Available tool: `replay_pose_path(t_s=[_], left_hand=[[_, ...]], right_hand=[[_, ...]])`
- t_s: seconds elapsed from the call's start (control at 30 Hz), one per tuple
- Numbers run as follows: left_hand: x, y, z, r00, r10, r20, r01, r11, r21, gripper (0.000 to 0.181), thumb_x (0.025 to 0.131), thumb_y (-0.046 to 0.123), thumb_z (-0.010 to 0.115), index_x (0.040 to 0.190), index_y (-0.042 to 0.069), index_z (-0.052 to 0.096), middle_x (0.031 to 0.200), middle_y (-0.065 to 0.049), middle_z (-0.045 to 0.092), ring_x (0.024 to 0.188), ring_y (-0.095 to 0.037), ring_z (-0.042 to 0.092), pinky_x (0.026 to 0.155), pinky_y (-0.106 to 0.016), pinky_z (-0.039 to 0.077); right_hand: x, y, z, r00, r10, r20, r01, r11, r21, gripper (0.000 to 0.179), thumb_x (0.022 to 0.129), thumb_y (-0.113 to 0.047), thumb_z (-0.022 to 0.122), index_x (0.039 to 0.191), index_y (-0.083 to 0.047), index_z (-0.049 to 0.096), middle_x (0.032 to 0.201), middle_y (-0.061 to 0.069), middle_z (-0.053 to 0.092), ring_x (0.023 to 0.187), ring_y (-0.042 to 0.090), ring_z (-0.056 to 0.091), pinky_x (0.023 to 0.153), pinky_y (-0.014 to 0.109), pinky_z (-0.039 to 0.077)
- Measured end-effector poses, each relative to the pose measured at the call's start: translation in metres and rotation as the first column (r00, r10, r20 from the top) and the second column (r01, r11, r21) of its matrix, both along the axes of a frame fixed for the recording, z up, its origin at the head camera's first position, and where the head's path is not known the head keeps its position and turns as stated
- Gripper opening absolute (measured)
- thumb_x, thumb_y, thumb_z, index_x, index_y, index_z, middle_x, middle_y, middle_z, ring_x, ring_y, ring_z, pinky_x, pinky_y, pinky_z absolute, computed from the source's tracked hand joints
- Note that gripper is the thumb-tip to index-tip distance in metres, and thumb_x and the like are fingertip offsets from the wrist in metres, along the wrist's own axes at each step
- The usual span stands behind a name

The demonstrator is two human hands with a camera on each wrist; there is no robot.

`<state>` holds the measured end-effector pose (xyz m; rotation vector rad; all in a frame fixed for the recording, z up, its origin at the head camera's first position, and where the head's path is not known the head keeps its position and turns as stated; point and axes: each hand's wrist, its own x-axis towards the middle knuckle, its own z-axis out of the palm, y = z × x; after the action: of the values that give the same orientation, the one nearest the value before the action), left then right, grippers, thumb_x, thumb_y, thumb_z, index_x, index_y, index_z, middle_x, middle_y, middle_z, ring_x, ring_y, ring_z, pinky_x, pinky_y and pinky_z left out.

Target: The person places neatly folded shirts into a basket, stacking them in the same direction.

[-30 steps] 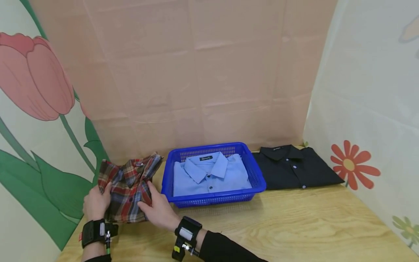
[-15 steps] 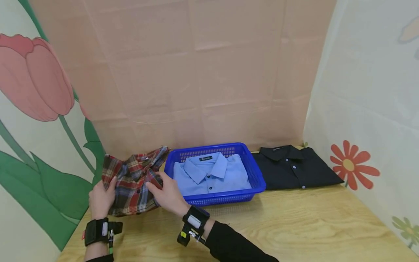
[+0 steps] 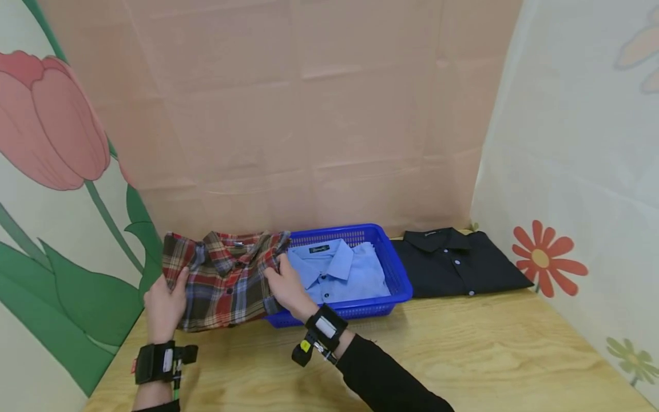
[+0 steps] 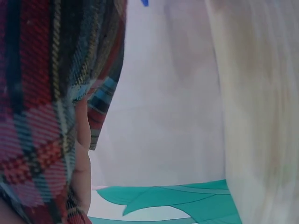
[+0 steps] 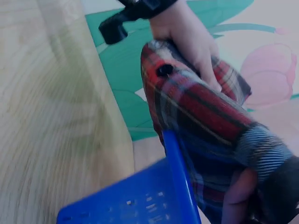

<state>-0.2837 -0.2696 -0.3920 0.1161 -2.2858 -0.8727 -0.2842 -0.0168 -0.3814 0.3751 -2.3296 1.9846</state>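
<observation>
A folded plaid shirt (image 3: 226, 286) in red, brown and blue is held up between both hands in the head view. My left hand (image 3: 166, 303) grips its left side, thumb in front. At the opposite side my right hand (image 3: 290, 289) pinches the shirt, overlapping the left end of a blue plastic basket (image 3: 350, 309). Inside that basket lies a light blue shirt (image 3: 355, 280), collar toward the back, its left part hidden by the plaid one. In the left wrist view, fingers (image 4: 81, 172) show behind the plaid cloth. The right wrist view has the basket rim (image 5: 180, 172) right against the plaid shirt.
Right of the basket, a folded black shirt (image 3: 458, 266) lies on the wooden table (image 3: 463, 349). A plain pinkish sheet (image 3: 309, 114) hangs behind. Flower-printed walls close off the left and right sides.
Both hands have lifted the plaid shirt and moved it right, stretching it wider. It now overlaps the basket's left end, where before it stood beside the basket.
</observation>
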Motion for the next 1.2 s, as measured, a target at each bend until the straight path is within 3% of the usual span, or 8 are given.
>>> replay_pose_path(t_s=[0.2, 0.3, 0.43, 0.53, 0.73, 0.83, 1.0, 1.2], left_hand=[[0.004, 0.009, 0.01, 0.999, -0.04, -0.029, 0.04, 0.999, 0.013, 0.069, 0.097, 0.034, 0.051, 0.15, 0.005, 0.018, 0.146, -0.032, 0.03, 0.118, -0.058, 0.035, 0.098, -0.068, 0.03], [0.006, 0.016, 0.014, 0.998, -0.049, -0.027, 0.05, 0.998, 0.024, 0.068, 0.097, 0.036, 0.05, 0.149, 0.004, 0.021, 0.145, -0.033, 0.032, 0.118, -0.057, 0.036, 0.097, -0.068, 0.032], [0.004, 0.026, 0.015, 0.998, -0.057, -0.029, 0.058, 0.998, 0.021, 0.048, 0.097, 0.037, 0.05, 0.123, -0.005, 0.052, 0.114, -0.037, 0.057, 0.097, -0.054, 0.054, 0.077, -0.067, 0.043], [0.002, 0.031, 0.013, 0.998, -0.056, -0.037, 0.056, 0.998, 0.002, 0.041, 0.097, 0.036, 0.051, 0.096, -0.004, 0.058, 0.088, -0.034, 0.063, 0.078, -0.049, 0.059, 0.063, -0.062, 0.044], [-0.001, 0.041, 0.01, 0.996, -0.057, -0.066, 0.055, 0.998, -0.018, 0.041, 0.096, 0.037, 0.052, 0.083, -0.002, 0.056, 0.077, -0.03, 0.062, 0.067, -0.043, 0.058, 0.055, -0.057, 0.044], [-0.001, 0.045, 0.01, 0.995, -0.066, -0.069, 0.065, 0.998, -0.014, 0.043, 0.097, 0.037, 0.051, 0.081, -0.003, 0.055, 0.075, -0.031, 0.061, 0.066, -0.044, 0.058, 0.055, -0.058, 0.043], [-0.002, 0.05, 0.006, 0.996, -0.087, -0.021, 0.086, 0.996, -0.005, 0.048, 0.099, 0.04, 0.043, 0.084, -0.004, 0.053, 0.085, -0.036, 0.061, 0.079, -0.05, 0.058, 0.064, -0.062, 0.045], [-0.003, 0.061, 0.005, 0.989, -0.144, 0.012, 0.144, 0.989, 0.014, 0.053, 0.101, 0.041, 0.037, 0.096, -0.008, 0.055, 0.093, -0.039, 0.061, 0.084, -0.05, 0.058, 0.068, -0.062, 0.046]], right_hand=[[-0.002, 0.013, 0.004, 0.998, 0.041, 0.038, -0.039, 0.998, -0.058, 0.019, 0.098, -0.015, 0.038, 0.116, -0.01, 0.039, 0.072, 0.0, 0.035, 0.054, 0.013, 0.031, 0.05, 0.028, 0.028], [-0.003, 0.016, 0.005, 0.998, 0.039, 0.039, -0.037, 0.997, -0.065, 0.02, 0.101, -0.019, 0.035, 0.118, -0.008, 0.037, 0.073, 0.002, 0.034, 0.053, 0.015, 0.03, 0.049, 0.029, 0.028], [-0.006, 0.021, 0.005, 0.996, -0.008, 0.09, 0.012, 0.999, -0.046, 0.049, 0.1, -0.036, 0.043, 0.136, -0.003, 0.032, 0.104, 0.014, 0.056, 0.084, 0.023, 0.055, 0.071, 0.038, 0.048], [-0.009, 0.026, 0.005, 0.985, -0.02, 0.17, 0.027, 0.999, -0.041, 0.066, 0.093, -0.046, 0.053, 0.136, 0.001, 0.035, 0.135, 0.018, 0.045, 0.119, 0.028, 0.044, 0.096, 0.048, 0.04], [-0.015, 0.042, 0.003, 0.972, 0.092, 0.216, -0.069, 0.992, -0.109, 0.034, 0.093, -0.041, 0.057, 0.091, -0.008, 0.051, 0.086, 0.004, 0.05, 0.081, 0.019, 0.05, 0.072, 0.033, 0.039], [-0.016, 0.051, 0.005, 0.973, 0.131, 0.192, -0.102, 0.983, -0.151, 0.023, 0.096, -0.034, 0.053, 0.101, -0.013, 0.062, 0.084, 0.001, 0.063, 0.078, 0.016, 0.059, 0.071, 0.032, 0.046], [-0.005, 0.065, 0.02, 0.982, 0.115, 0.146, -0.1, 0.989, -0.11, 0.031, 0.1, -0.025, 0.047, 0.126, -0.01, 0.057, 0.11, 0.011, 0.065, 0.095, 0.02, 0.059, 0.085, 0.039, 0.046], [-0.004, 0.08, 0.03, 0.991, 0.117, 0.065, -0.114, 0.993, -0.036, 0.033, 0.101, -0.024, 0.044, 0.126, -0.006, 0.057, 0.111, 0.017, 0.064, 0.094, 0.022, 0.059, 0.082, 0.039, 0.047]])
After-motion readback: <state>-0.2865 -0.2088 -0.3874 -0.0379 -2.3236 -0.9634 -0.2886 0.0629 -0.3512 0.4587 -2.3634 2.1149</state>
